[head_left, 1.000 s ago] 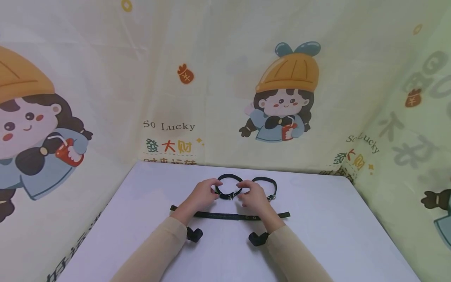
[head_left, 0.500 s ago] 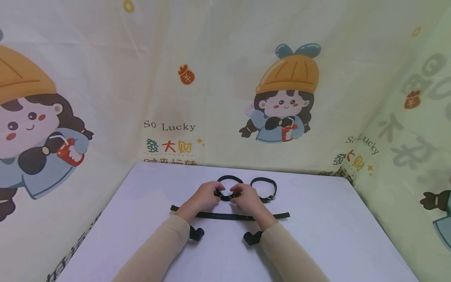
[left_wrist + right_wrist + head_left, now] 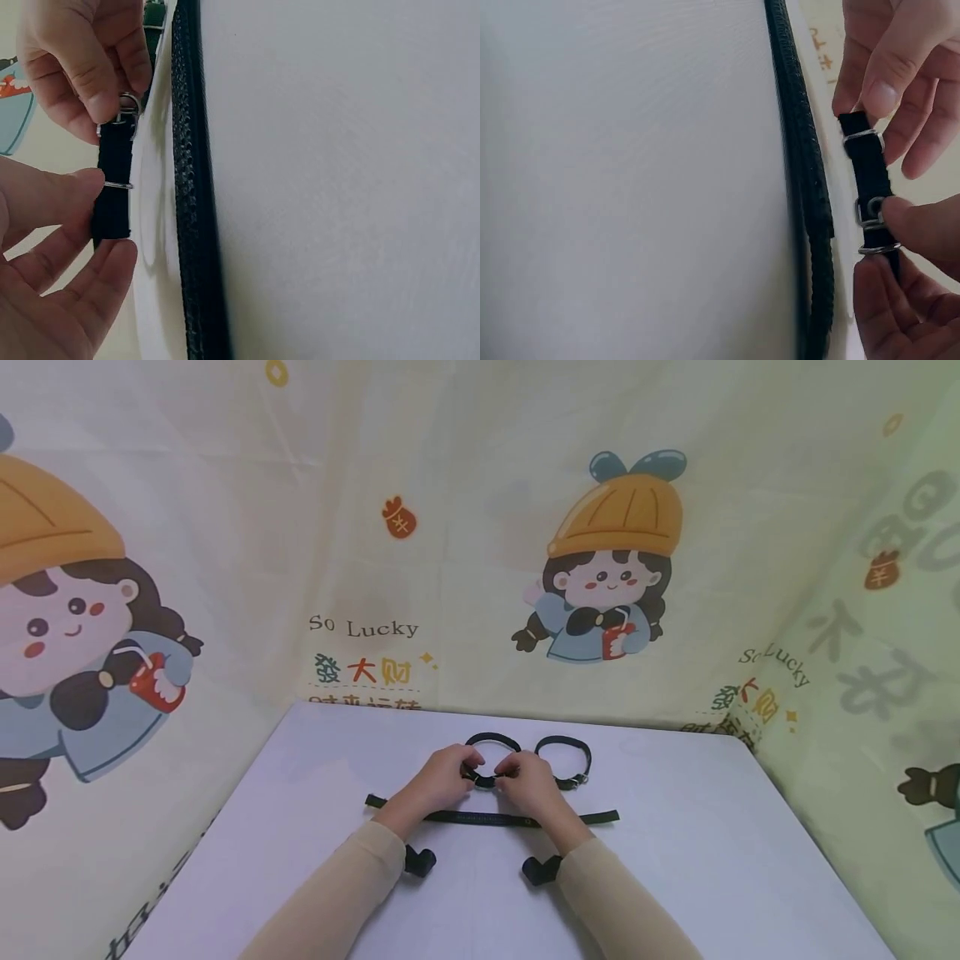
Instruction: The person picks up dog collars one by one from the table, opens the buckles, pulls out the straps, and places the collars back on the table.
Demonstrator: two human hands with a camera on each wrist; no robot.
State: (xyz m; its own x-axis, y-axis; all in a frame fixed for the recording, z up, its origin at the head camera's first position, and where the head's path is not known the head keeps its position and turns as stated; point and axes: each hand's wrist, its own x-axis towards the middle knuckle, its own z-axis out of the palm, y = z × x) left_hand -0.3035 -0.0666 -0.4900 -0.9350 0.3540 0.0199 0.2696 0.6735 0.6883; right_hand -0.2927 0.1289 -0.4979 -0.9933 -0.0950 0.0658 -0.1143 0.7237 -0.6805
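A black collar (image 3: 492, 737) with metal fittings forms a loop on the white table, between my two hands. My left hand (image 3: 442, 777) pinches its band at the left of the near side. In the left wrist view, the left thumb lies by a thin metal keeper (image 3: 118, 185), over the band's end. My right hand (image 3: 527, 782) grips the same band by the buckle (image 3: 870, 213) and a metal ring (image 3: 880, 248). A second black collar (image 3: 564, 740) lies as a loop just right of the right hand, its buckle at the near side.
A long black strap (image 3: 480, 818) lies flat across the white table (image 3: 712, 860), beneath both wrists. Black wrist-worn pieces (image 3: 420, 861) show beside the beige sleeves (image 3: 337, 893). Printed cloth (image 3: 465, 610) hangs around the table's back and sides.
My hands have come closer together, from fingers spread at the loop's sides to pinching its near, buckled part. In the last half second they barely move. The second collar stays put.
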